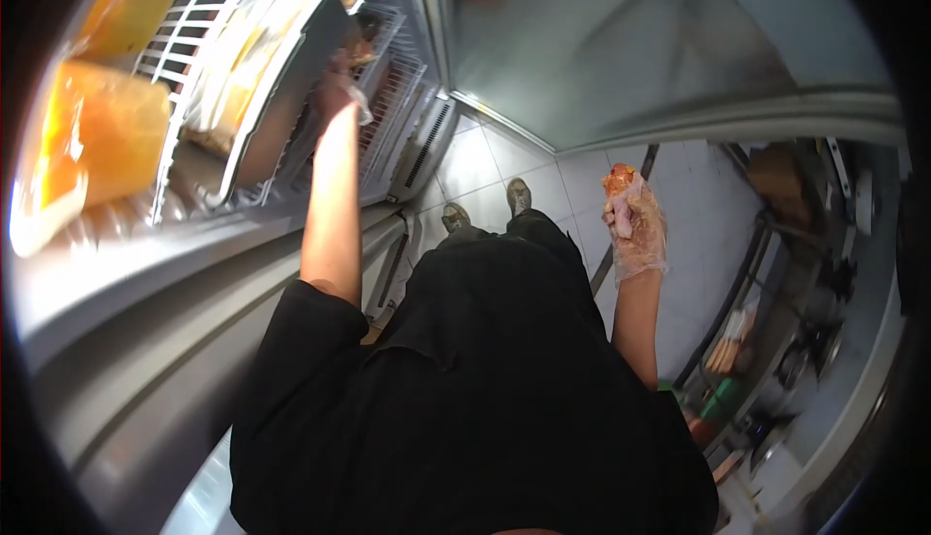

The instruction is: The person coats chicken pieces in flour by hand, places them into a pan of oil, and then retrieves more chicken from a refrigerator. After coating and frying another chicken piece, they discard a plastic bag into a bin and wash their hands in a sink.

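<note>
My right hand point(640, 229), in a clear plastic glove, is closed around a reddish piece of food that looks like raw meat point(618, 182), held over the tiled floor. My left hand point(339, 89), also in a clear glove, reaches into a lit cabinet with white wire shelves point(199, 26). It is beside a dark tray point(281, 113) and close to some reddish food point(364, 50). Blur and shadow hide its fingers and whatever they touch.
Orange bagged items point(107, 128) are at the cabinet's left. A glass door point(630, 40) stands open ahead. Below it lies a tiled floor point(475, 162). On the right are a metal rack point(747, 263), a cardboard box point(779, 181) and a counter edge point(863, 341).
</note>
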A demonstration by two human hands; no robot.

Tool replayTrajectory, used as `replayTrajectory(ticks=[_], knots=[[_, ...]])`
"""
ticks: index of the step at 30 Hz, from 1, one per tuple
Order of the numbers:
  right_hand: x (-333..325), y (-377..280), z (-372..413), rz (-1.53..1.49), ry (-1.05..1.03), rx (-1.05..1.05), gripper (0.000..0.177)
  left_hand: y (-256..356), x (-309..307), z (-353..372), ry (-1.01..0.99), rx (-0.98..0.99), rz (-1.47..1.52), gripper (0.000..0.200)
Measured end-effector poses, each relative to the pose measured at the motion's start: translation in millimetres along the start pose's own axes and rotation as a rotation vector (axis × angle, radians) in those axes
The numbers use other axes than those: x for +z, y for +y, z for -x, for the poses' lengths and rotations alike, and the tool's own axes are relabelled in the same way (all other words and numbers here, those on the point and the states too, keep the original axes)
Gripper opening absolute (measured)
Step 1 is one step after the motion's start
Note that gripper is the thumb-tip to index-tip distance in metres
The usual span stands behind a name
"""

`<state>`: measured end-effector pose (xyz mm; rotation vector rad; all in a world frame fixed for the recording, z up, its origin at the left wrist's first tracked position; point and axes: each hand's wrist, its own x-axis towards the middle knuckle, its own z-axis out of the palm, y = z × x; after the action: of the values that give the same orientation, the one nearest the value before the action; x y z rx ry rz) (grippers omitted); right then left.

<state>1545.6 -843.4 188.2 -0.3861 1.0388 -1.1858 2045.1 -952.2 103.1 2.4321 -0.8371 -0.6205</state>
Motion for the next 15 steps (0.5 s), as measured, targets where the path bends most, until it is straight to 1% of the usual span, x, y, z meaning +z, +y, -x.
replayTrajectory(ticks=[2, 3, 4, 5, 6, 7, 8, 9, 10, 11, 12, 13, 14, 15], knots=[[-4.0, 4.5, 18.3, -0.006, 0.084, 0.008, 0.046, -36.9, 22.0, -28.2, 0.408, 0.532, -0.637, 0.049], [-8.4, 6.0, 22.7, -0.012, 0.129, -0.001, 0.046, -43.5, 24.5, -35.0, 0.365, 0.613, -0.481, 0.048], [-12.6, 8.3, 31.1, -0.008, 0.105, -0.007, 0.048, -51.3, 26.2, -39.5, 0.311, 0.696, -0.313, 0.047], [-18.7, 7.4, 39.4, -0.002, 0.089, -0.022, 0.052, -59.5, 32.5, -53.9, 0.329, 0.694, -0.336, 0.046], [-18.5, 4.5, 49.1, -0.05, 0.111, -0.019, 0.048, -55.4, 34.2, -56.5, 0.189, 0.498, 0.048, 0.046], [-16.6, 1.5, 59.5, -0.101, 0.132, -0.018, 0.046, -39.8, 23.4, -38.6, 0.192, 0.429, 0.094, 0.048], [-18.9, -0.7, 69.3, -0.112, 0.186, -0.051, 0.046, -25.5, 20.6, -20.0, 0.248, 0.259, 0.059, 0.051], [-21.6, -3.4, 76.0, -0.14, 0.211, -0.059, 0.046, -43.4, 27.7, -39.8, 0.31, 0.312, 0.014, 0.056], [-28.4, -7.1, 81.8, -0.169, 0.224, -0.063, 0.046, -53.2, 33.2, -47.1, 0.422, 0.392, -0.199, 0.059], [-40.2, -9.4, 89.4, -0.186, 0.244, -0.09, 0.046, -60.1, 36.3, -54.7, 0.542, 0.455, -0.327, 0.059], [-53.5, -10.9, 96.5, -0.242, 0.178, -0.086, 0.046, -25.2, 17.3, -8.7, 0.477, 0.365, -0.191, 0.062], [-65.4, -13.0, 104.6, -0.299, 0.106, -0.083, 0.047, -65.5, 35.4, -68.4, 0.467, 0.418, -0.143, 0.063], [-76.0, -16.3, 114.1, -0.315, 0.113, -0.11, 0.047, -51.6, 27.6, -61.7, 0.461, 0.298, -0.233, 0.059], [-87.2, -19.7, 124.4, -0.337, 0.098, -0.128, 0.048, -53.1, 30.8, -60.9, 0.415, 0.271, -0.091, 0.053]])
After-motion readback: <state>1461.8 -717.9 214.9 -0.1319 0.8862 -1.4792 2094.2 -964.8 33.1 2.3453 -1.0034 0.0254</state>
